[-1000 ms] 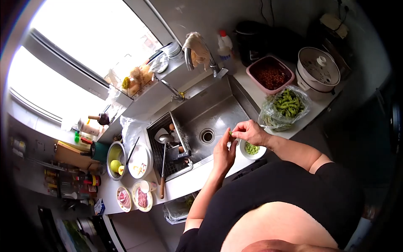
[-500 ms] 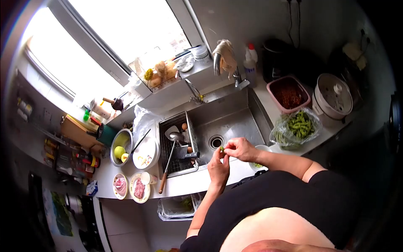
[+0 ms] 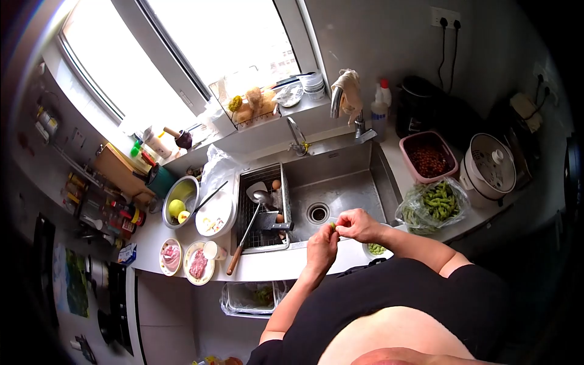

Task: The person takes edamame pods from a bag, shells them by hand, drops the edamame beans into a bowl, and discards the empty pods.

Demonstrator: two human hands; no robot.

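My left hand [image 3: 322,248] and my right hand [image 3: 358,225] meet at the counter's front edge by the sink, fingers pinched together. Between their fingertips is a small green edamame pod [image 3: 333,225], mostly covered by the fingers. Partly behind my right wrist stands a white bowl [image 3: 367,252] holding shelled green beans [image 3: 377,249]. Farther right, a clear plastic bag [image 3: 411,214] lies open, full of whole edamame pods [image 3: 440,201].
The steel sink [image 3: 347,182] has a rack [image 3: 246,182] with a ladle [image 3: 261,196], a cleaver [image 3: 267,222] and eggs. Two plates of meat [image 3: 198,265] sit near the left counter edge. Below hangs a lined bin [image 3: 243,296]. A pink basin [image 3: 410,159] and a white cooker [image 3: 471,161] stand right.
The camera view has shifted, so the counter sits differently in frame. Both hands stay together at the pod, and more of the bowl of beans shows beside my right wrist.
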